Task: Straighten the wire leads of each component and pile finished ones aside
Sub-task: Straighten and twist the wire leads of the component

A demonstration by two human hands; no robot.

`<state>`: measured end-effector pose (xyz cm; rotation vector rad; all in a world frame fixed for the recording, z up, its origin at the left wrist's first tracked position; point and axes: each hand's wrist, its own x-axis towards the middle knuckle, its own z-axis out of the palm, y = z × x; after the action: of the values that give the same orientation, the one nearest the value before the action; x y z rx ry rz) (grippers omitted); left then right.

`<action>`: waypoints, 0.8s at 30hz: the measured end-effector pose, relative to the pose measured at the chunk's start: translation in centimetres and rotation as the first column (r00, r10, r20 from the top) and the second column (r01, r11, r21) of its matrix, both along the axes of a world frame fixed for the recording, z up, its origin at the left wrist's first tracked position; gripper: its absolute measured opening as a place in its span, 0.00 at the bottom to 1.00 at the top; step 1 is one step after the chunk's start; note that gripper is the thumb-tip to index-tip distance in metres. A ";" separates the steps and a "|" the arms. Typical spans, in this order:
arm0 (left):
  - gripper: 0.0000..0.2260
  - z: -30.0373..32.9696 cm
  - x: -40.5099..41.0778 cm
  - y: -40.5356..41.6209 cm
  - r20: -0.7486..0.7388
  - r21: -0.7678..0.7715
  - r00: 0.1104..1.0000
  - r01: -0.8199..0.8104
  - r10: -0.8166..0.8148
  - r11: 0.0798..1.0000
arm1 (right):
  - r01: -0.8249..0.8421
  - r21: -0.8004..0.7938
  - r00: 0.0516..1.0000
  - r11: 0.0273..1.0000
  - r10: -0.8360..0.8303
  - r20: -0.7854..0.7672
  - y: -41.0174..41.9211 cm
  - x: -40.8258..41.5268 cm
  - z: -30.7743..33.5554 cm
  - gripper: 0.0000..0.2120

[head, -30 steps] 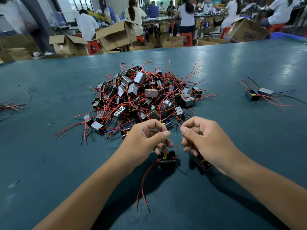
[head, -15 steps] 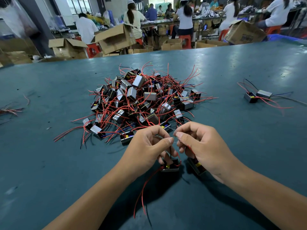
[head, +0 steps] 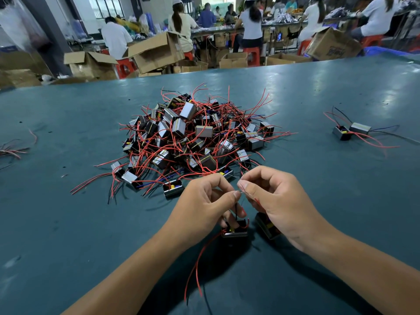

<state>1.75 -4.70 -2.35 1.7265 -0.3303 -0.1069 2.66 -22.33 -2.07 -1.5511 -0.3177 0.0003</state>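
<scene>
Your left hand (head: 205, 205) and right hand (head: 276, 201) meet at the near centre of the teal table (head: 68, 223), fingertips almost touching, each pinching the end of a thin wire lead (head: 244, 193) that spans the small gap between them. The lead is so fine that its colour and exact path are hard to make out. Just below your fingers sits a small black component (head: 235, 229), its open top showing a yellow part, with long red leads (head: 197, 264) trailing from it toward you across the table. A second component (head: 268, 226) lies just right of it, mostly hidden under your right palm; whether that hand touches it cannot be told.

Beyond your hands, at the table's middle, a large pile of components (head: 191, 137) lies tangled in red, black and a few blue wires, the metal-cased blocks at all angles. Well apart at the far right, two components (head: 352, 130) rest side by side with their leads spread out. Loose wires (head: 13, 151) are cut off at the left edge. Past the far table edge stand open cardboard boxes (head: 156, 51) and seated workers (head: 116, 39).
</scene>
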 end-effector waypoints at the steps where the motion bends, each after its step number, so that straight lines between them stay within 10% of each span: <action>1: 0.06 0.0 0.0 0.0 0.003 0.006 1.000 -0.002 0.002 1.000 | 0.002 -0.004 1.000 1.000 -0.002 0.001 0.0 0.0 0.0 0.05; 9: 0.07 0.3 -0.3 -0.1 0.030 0.008 1.000 0.006 -0.007 1.000 | 0.013 -0.015 1.000 1.000 -0.013 0.022 -0.1 0.0 0.0 0.07; 17: 0.06 0.5 -0.1 0.6 0.408 0.237 0.907 -0.221 0.110 0.946 | -0.008 -0.083 0.997 0.997 0.015 0.080 -0.2 -0.4 0.5 0.06; 24: 0.10 0.4 0.2 0.5 0.131 -0.053 0.990 -0.040 0.047 0.998 | -0.004 -0.068 0.997 0.998 0.009 0.072 -0.2 -0.4 0.8 0.06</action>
<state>1.99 -4.16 -1.98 1.6940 -0.3893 0.0472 2.27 -22.52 -1.30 -1.6203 -0.3832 -0.0407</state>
